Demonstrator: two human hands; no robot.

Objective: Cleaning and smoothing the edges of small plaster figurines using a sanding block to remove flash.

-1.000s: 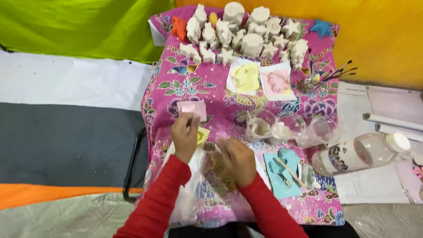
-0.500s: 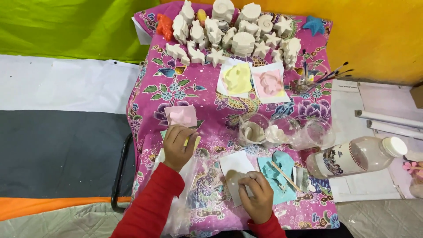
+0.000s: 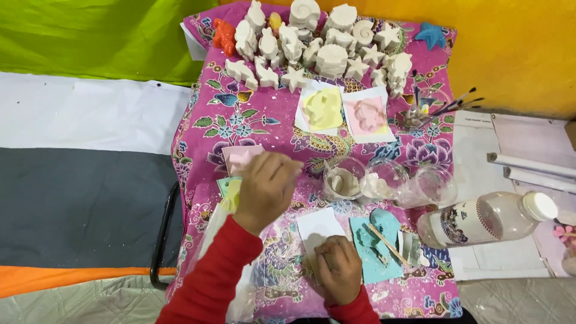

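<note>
Two hands are working over a pink flowered worktop [image 3: 240,108] of plaster craft.

The left hand [image 3: 264,189] is hovering with knuckles up and fingers curled loosely inward above a pink card [image 3: 239,157]; whether it is gripping anything cannot be told. The right hand [image 3: 339,270] is lying low, its fingers closing over a pale, brownish lump that is resting on a white card [image 3: 315,225] near the front edge. Three clear cups [image 3: 387,180] are standing in a row behind, and one clear bottle [image 3: 486,219] is lying on its side.

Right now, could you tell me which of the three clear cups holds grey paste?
The leftmost clear cup, nearest the left hand; the middle cup and right cup show none.
</note>
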